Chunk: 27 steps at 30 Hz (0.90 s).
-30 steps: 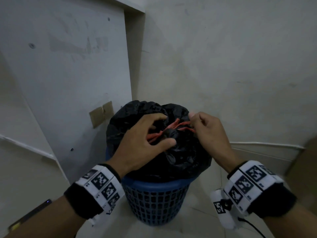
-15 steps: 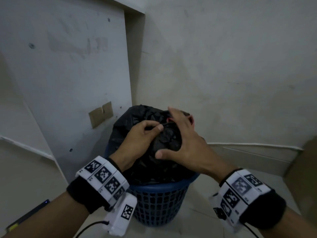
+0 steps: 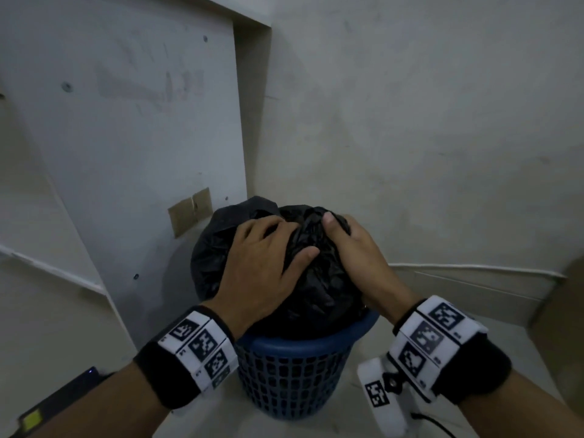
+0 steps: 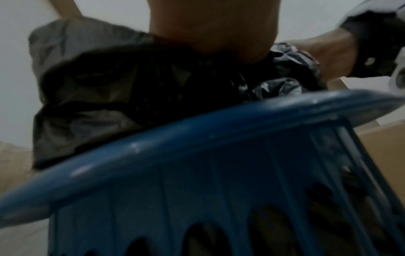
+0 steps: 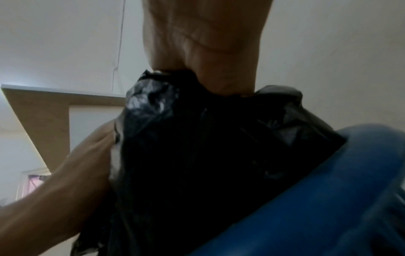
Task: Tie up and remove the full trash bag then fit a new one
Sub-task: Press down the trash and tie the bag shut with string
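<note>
Atop blue plastic lattice basket (image 3: 294, 371): crumpled black plastic trash bag (image 3: 316, 279), bulging above rim. Left hand (image 3: 262, 263) and right hand (image 3: 354, 245) curl round its gathered top.

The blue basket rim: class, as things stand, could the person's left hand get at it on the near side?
Probably yes. The left hand lies on the black trash bag, and the near blue basket rim shows bare just below its wrist, with nothing between. It would have to let go of the bag first.
</note>
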Each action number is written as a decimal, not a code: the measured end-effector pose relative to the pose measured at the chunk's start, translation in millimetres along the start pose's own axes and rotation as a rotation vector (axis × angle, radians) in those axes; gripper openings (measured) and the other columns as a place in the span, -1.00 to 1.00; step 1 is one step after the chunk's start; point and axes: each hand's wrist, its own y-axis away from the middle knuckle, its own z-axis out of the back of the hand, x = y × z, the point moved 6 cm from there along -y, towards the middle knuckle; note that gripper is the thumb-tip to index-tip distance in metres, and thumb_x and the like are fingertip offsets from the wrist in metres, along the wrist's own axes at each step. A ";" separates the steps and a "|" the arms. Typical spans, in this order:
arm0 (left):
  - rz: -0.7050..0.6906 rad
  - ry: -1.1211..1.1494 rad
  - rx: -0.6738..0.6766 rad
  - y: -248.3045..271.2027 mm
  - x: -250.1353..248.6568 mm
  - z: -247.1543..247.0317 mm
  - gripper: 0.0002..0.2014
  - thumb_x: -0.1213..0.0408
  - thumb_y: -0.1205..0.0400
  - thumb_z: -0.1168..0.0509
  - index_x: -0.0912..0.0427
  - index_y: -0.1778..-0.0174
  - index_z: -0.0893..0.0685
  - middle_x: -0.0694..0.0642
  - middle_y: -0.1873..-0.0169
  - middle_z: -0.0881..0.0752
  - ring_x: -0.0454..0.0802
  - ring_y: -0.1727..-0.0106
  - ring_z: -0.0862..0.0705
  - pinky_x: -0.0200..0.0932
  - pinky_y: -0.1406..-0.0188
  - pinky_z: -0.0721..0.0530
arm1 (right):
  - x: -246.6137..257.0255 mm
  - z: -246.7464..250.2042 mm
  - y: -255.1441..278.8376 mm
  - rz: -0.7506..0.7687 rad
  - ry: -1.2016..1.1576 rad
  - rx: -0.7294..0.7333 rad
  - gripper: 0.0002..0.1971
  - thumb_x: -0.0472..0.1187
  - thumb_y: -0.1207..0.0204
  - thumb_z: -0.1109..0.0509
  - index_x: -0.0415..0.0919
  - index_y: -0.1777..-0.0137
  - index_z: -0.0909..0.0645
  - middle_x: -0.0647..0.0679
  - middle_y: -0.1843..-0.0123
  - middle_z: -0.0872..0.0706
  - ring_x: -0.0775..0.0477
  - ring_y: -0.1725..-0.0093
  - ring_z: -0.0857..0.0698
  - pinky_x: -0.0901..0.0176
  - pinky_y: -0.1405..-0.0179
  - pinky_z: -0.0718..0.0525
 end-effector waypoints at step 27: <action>0.221 0.454 0.211 -13.6 9.8 -19.8 -0.58 -0.15 -0.69 -0.05 -0.04 0.42 -0.48 -0.09 0.48 -0.60 -0.18 0.39 -0.59 -0.22 0.33 -0.44 | -1.6 16.9 8.5 0.220 0.344 -0.251 -0.60 0.20 -0.48 -0.42 0.04 -0.20 -0.49 0.11 0.09 -0.61 0.13 0.10 -0.65 0.22 0.17 -0.58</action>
